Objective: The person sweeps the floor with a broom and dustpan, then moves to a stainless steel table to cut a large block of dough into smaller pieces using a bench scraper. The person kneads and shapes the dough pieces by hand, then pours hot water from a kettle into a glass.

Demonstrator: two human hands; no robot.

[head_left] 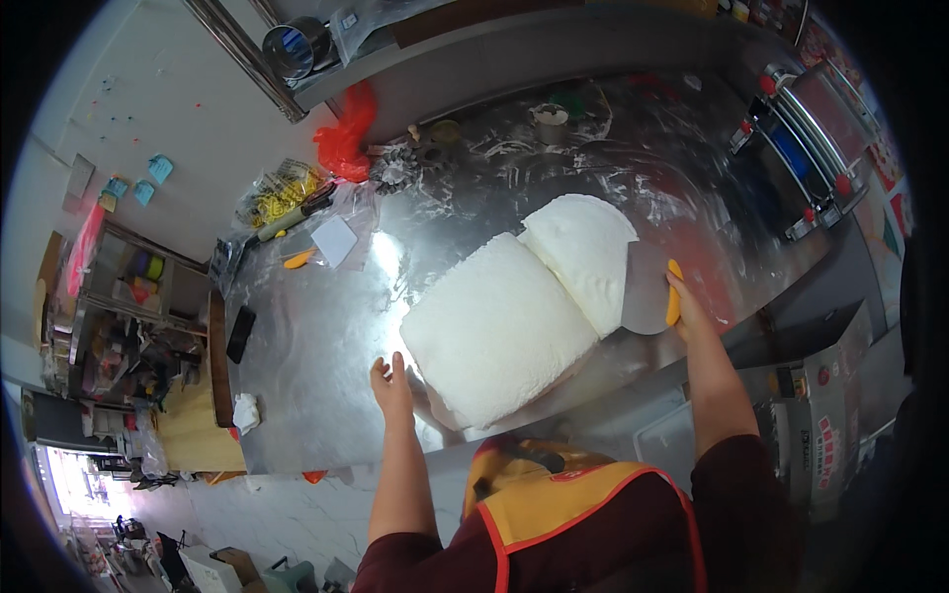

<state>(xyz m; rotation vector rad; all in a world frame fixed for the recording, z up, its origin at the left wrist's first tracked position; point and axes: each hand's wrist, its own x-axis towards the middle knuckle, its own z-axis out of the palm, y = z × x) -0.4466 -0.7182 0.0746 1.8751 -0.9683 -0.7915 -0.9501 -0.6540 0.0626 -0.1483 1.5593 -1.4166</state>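
Observation:
My right hand [686, 300] grips the yellow handle of a dough scraper [647, 296] with a wide, rounded metal blade. The blade's edge meets the right side of a smaller, wedge-like piece of white dough [582, 252]. Against that piece lies a large, thick white slab of dough [497, 333], with a straight seam between the two. My left hand [391, 378] is just left of the slab's near left corner, fingers apart, holding nothing. Both pieces rest on a flour-streaked metal table [319, 370].
At the back left lie a second yellow-handled scraper [300, 259], a white square card [334, 241], plastic bags and metal molds [394, 169]. A cup of white powder [550, 122] stands at the back, a roller machine [812, 141] at the far right. A black phone-like object [240, 333] lies left.

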